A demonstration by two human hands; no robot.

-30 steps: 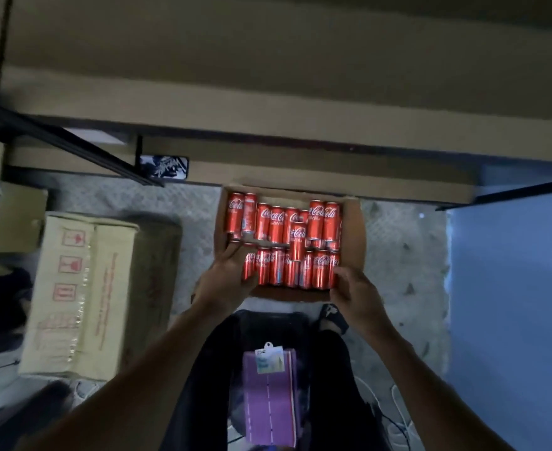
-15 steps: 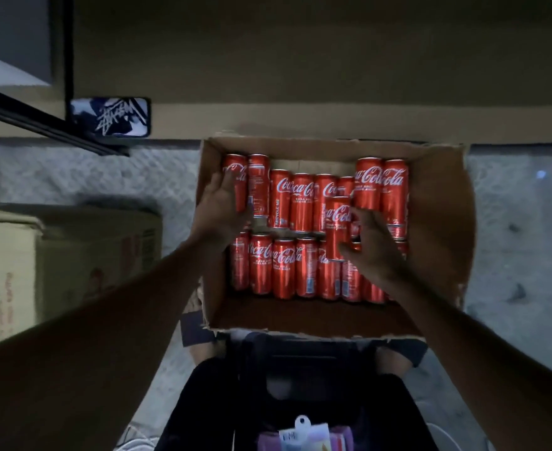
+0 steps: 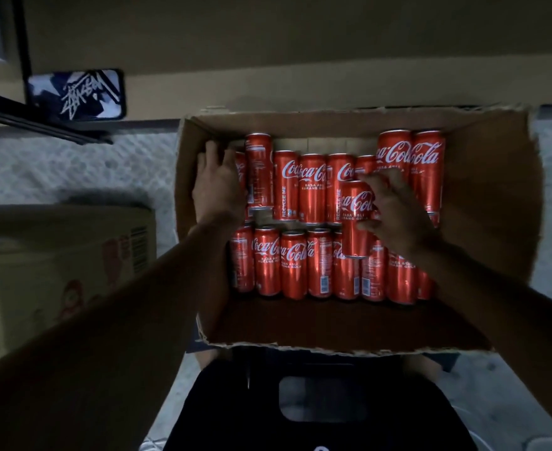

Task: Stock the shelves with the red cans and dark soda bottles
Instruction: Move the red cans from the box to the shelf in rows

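An open cardboard box on the floor holds several red cans standing in two rows. One loose red can lies on top of the rows near the middle. My right hand wraps its fingers and thumb round that loose can. My left hand is at the far left end of the back row, its fingers curled over the leftmost can, which it mostly hides. No dark soda bottles are in view.
A closed cardboard carton stands on the floor to the left. A dark phone-like slab with a white scribble logo lies beside a black shelf rail. A tan shelf board spans the top. My dark clothing fills the bottom.
The view has closed in on the box. Both hands went from the box's near edge into the cans; the right took hold of the loose top can, the left reached the far left can.
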